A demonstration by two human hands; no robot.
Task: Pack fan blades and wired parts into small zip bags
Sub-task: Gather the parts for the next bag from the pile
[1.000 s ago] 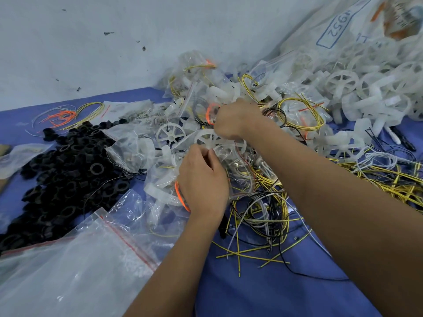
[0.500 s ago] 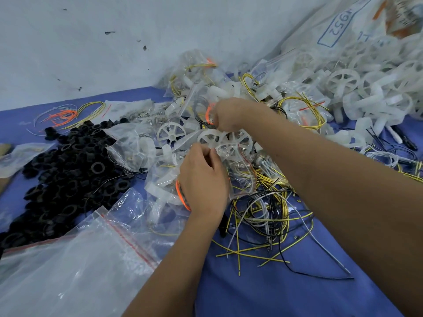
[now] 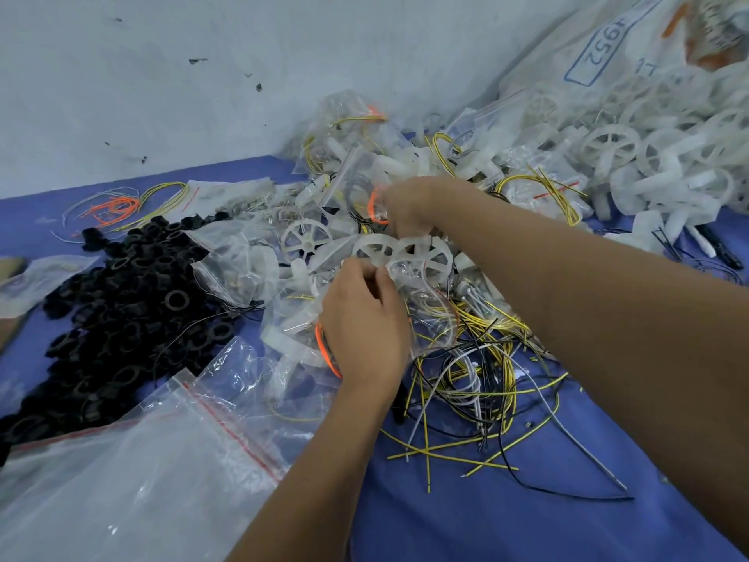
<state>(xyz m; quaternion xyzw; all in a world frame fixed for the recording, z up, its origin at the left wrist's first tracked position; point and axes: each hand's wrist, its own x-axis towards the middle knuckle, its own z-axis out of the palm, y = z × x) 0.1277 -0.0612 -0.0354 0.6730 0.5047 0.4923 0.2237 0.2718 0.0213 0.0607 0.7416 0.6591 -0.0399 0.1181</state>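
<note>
Beside the black rings, in the head view, we had both hands working at one small zip bag. Our left hand pinched the bag's near edge with curled fingers; an orange wire loop showed under its heel. Our right hand sat farther from the rings, fingers curled round something clear with an orange wire at it; we could not tell exactly what it gripped. Two white fan blades lay between the hands, touching each other, and whether they were inside the bag or on top of it we could not tell.

Past the bag, away from the rings, a tangle of yellow, black and white wires spread over the blue cloth. We judged this the main hazard: a loose strand looked liable to snag on a blade spoke or catch in the zip, dragging the tangle along or keeping the seal from closing.

Filled bags were heaped behind the hands, so a finished bag could be confused with an unfinished one. Loose blades were piled by the big sack, well apart from the rings; a careless reach might have spilled them. Empty bags lay just beside the rings, slippery and easy to pick up doubled.
</note>
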